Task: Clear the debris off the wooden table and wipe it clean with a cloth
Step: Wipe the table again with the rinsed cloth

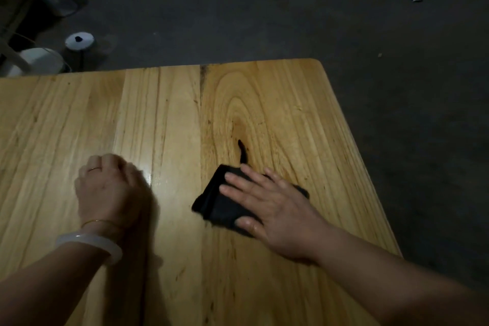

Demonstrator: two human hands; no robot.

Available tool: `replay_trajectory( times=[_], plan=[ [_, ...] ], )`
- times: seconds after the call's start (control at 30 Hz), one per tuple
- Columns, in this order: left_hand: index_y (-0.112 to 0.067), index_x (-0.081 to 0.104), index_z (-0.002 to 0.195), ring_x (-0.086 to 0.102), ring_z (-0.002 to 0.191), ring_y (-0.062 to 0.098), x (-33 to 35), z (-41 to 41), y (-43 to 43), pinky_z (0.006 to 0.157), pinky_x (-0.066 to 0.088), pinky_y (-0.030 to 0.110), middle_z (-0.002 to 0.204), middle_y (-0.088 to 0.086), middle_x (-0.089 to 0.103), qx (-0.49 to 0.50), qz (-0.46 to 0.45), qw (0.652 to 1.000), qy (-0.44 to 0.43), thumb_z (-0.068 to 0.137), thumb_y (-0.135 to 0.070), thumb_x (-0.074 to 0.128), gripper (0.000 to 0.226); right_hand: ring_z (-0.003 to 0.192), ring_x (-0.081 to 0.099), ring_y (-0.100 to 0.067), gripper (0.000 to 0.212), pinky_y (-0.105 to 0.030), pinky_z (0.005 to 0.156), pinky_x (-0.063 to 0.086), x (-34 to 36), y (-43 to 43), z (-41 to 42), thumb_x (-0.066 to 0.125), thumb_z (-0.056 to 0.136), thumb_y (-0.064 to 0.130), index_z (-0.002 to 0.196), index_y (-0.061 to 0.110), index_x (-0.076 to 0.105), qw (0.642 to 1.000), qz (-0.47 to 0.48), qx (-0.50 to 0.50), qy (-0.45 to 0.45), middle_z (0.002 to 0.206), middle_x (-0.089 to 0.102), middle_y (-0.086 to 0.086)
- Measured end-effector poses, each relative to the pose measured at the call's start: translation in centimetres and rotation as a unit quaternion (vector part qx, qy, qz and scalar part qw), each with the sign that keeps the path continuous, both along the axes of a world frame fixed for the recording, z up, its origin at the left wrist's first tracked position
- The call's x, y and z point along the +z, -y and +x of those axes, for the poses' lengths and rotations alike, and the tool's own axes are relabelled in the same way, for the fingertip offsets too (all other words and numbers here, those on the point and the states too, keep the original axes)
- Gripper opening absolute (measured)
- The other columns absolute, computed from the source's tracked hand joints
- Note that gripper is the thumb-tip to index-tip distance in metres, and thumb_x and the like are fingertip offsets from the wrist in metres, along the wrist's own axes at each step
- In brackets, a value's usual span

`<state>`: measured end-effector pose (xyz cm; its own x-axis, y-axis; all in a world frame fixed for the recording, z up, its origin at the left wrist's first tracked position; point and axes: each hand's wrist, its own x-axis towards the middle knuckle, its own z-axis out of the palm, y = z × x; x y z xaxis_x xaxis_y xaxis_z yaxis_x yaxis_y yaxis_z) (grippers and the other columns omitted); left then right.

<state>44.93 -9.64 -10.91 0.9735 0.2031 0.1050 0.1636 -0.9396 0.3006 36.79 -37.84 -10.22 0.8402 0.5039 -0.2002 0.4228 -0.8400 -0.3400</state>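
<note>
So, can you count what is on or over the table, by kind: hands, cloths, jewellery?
hands: 2 (left hand, right hand)
cloth: 1
jewellery: 3 (bangle, bracelet, ring)
total: 6

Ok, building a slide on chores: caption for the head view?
Right hand presses a black cloth flat on the wooden table; left hand sits curled to its left.

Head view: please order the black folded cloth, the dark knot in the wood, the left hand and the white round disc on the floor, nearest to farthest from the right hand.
1. Black folded cloth, under the right hand.
2. Dark knot, just beyond the cloth.
3. Left hand, leftward on the wooden table.
4. White round disc, far-left floor.
</note>
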Motion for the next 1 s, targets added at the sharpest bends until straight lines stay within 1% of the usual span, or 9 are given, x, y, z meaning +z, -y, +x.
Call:
replay_trajectory(
  times=[0.13, 0.2, 0.3, 0.43, 0.53, 0.6, 0.7, 0.8, 1.0],
  plan=[
    [-0.005, 0.056, 0.095, 0.047, 0.089, 0.031, 0.6, 0.3, 6.1, 0.083, 0.036, 0.043, 0.096, 0.015, 0.052, -0.111, -0.059, 0.992, 0.009, 0.094, -0.021, 0.045, 0.019, 0.147, -0.020, -0.003, 0.065, -0.039, 0.121, -0.008, 0.1, 2.1, 3.4, 0.000, 0.093, 0.060, 0.155, 0.039, -0.004, 0.995, -0.043, -0.093, 0.015, 0.161, -0.012, 0.019],
    [-0.009, 0.054, 0.097, 0.042, 0.090, 0.023, 0.6, 0.0, 8.7, 0.085, 0.034, 0.037, 0.096, 0.007, 0.048, -0.142, -0.065, 0.988, 0.002, 0.095, -0.024, 0.043, 0.018, 0.147, -0.018, -0.003, 0.063, -0.040, 0.122, -0.006, 0.1, 3.3, 5.0, 0.002, 0.096, 0.060, 0.155, 0.039, -0.003, 0.988, -0.055, -0.143, 0.021, 0.162, -0.012, 0.019],
    [-0.012, 0.051, 0.097, 0.038, 0.089, 0.019, 0.1, -0.4, 10.9, 0.086, 0.032, 0.035, 0.097, 0.002, 0.043, -0.146, -0.057, 0.988, -0.007, 0.095, -0.027, 0.041, 0.018, 0.149, -0.013, -0.007, 0.059, -0.040, 0.123, -0.005, -0.1, 5.2, 6.7, 0.014, 0.103, 0.054, 0.156, 0.035, 0.000, 0.969, -0.071, -0.236, 0.023, 0.163, -0.008, 0.016],
    [-0.011, 0.052, 0.098, 0.042, 0.094, 0.024, -0.9, -0.5, 11.2, 0.086, 0.031, 0.036, 0.102, 0.008, 0.048, -0.130, -0.035, 0.991, -0.024, 0.095, -0.027, 0.042, 0.019, 0.150, -0.012, -0.011, 0.060, -0.041, 0.122, -0.008, -0.6, 6.1, 6.9, 0.012, 0.103, 0.053, 0.157, 0.033, -0.002, 0.924, -0.070, -0.376, 0.027, 0.164, -0.008, 0.012],
    [-0.012, 0.051, 0.096, 0.041, 0.092, 0.024, -1.3, -0.8, 11.4, 0.084, 0.031, 0.037, 0.100, 0.008, 0.048, -0.129, -0.025, 0.991, -0.022, 0.095, -0.027, 0.040, 0.018, 0.149, -0.017, -0.012, 0.061, -0.041, 0.121, -0.011, -0.7, 5.4, 4.9, 0.010, 0.102, 0.054, 0.156, 0.030, -0.007, 0.905, -0.072, -0.419, 0.022, 0.164, -0.012, 0.010],
    [-0.012, 0.051, 0.095, 0.041, 0.090, 0.023, -1.4, -0.9, 11.5, 0.082, 0.031, 0.037, 0.098, 0.007, 0.048, -0.128, -0.014, 0.992, -0.019, 0.094, -0.027, 0.040, 0.018, 0.148, -0.021, -0.011, 0.061, -0.042, 0.121, -0.012, -0.4, 4.8, 3.0, 0.007, 0.102, 0.054, 0.155, 0.031, -0.011, 0.910, -0.063, -0.409, 0.015, 0.162, -0.017, 0.011],
    [-0.012, 0.051, 0.093, 0.037, 0.086, 0.021, -1.4, -1.0, 11.7, 0.079, 0.028, 0.035, 0.095, 0.007, 0.047, -0.124, -0.013, 0.992, -0.015, 0.093, -0.027, 0.039, 0.019, 0.145, -0.027, -0.007, 0.062, -0.042, 0.121, -0.013, 0.0, 3.4, 0.3, -0.003, 0.096, 0.056, 0.153, 0.034, -0.015, 0.933, -0.054, -0.356, 0.003, 0.159, -0.023, 0.015],
    [-0.014, 0.049, 0.091, 0.031, 0.082, 0.016, -1.5, -1.0, 11.9, 0.079, 0.028, 0.034, 0.091, 0.005, 0.045, -0.126, -0.018, 0.992, -0.013, 0.092, -0.030, 0.030, 0.026, 0.142, -0.033, -0.004, 0.062, -0.041, 0.120, -0.015, 0.2, 2.3, -0.2, -0.005, 0.094, 0.055, 0.151, 0.037, -0.018, 0.952, -0.054, -0.300, -0.013, 0.157, -0.028, 0.017],
    [-0.014, 0.051, 0.086, 0.044, 0.080, 0.025, -1.5, -0.9, 11.9, 0.072, 0.037, 0.040, 0.087, 0.007, 0.048, -0.125, 0.005, 0.992, -0.002, 0.088, -0.032, 0.028, 0.029, 0.146, -0.024, -0.005, 0.066, -0.041, 0.120, -0.013, 0.1, 0.4, 7.0, -0.004, 0.091, 0.059, 0.154, 0.039, -0.007, 0.978, -0.010, -0.207, 0.002, 0.161, -0.016, 0.018]
  ],
)
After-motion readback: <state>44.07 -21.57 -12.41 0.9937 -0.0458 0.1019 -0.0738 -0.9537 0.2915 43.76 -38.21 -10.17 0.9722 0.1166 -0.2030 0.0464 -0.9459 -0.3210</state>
